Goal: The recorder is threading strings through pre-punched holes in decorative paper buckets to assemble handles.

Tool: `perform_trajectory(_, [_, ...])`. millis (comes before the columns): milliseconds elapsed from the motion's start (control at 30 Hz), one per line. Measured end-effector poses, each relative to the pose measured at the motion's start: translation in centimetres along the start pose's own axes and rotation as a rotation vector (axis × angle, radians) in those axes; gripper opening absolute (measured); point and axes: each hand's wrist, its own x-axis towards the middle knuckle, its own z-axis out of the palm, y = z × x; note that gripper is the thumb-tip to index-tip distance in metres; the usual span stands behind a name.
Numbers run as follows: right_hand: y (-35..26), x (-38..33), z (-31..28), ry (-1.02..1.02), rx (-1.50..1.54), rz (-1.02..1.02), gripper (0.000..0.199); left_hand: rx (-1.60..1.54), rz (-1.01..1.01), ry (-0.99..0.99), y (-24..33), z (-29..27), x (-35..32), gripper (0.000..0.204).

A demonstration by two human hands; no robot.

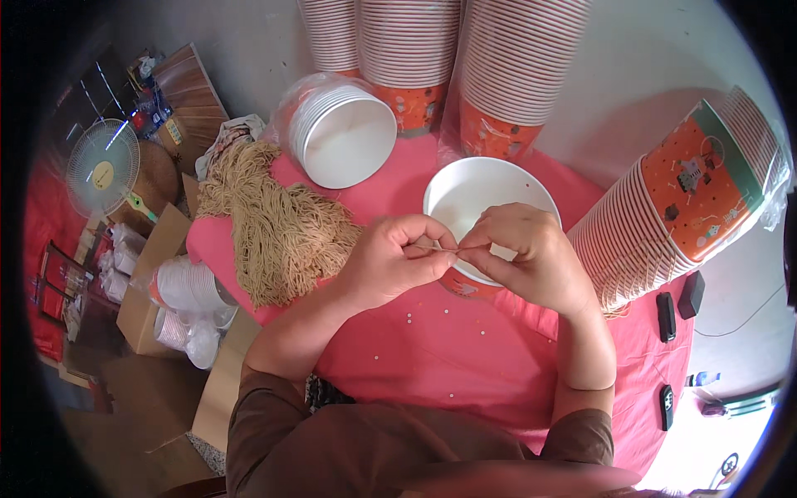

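My left hand (390, 259) and my right hand (533, 256) meet above a paper bucket (477, 184), fingertips nearly touching. Each one pinches a thin tan string (432, 247) between thumb and forefinger. The bucket stands upright, white inside, with an orange printed outside showing below my hands. To the left of my left forearm, a large heap of tan strings (282, 232) hangs over the table's edge. Several tiny white beads (447, 311) lie scattered on the pink cloth (398, 365) in front of me.
Tall nested bucket stacks (407, 50) stand along the back wall. Another stack (656, 207) leans at the right, with strings (614, 299) at its lower end. Nested white tubs (349, 141) lie tipped behind the heap. Small black devices (667, 317) rest at the right; cardboard boxes (154, 286) stand left.
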Motion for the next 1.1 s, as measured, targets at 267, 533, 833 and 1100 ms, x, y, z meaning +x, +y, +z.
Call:
perform_trajectory(267, [-0.9,0.1,-0.2,-0.132,0.263,0.356,0.007,0.324,0.336,0.097,-0.5,0.4,-0.1,0.011])
perform_trajectory(533, [0.3,0.0,0.3,-0.148,0.474,0.391,0.009,0.513,0.727,0.155,-0.1,0.2,0.7,0.019])
perform_trajectory(833, [0.1,0.0,0.1,-0.102,0.386,0.482,0.012,0.139,0.391,0.074,-1.2,0.0,0.1,0.007])
perform_trajectory(1100, [-0.3,0.1,1.8,0.118,0.131,0.053,0.024,-0.205,0.074,0.060,-0.7,-0.5,0.4,0.008])
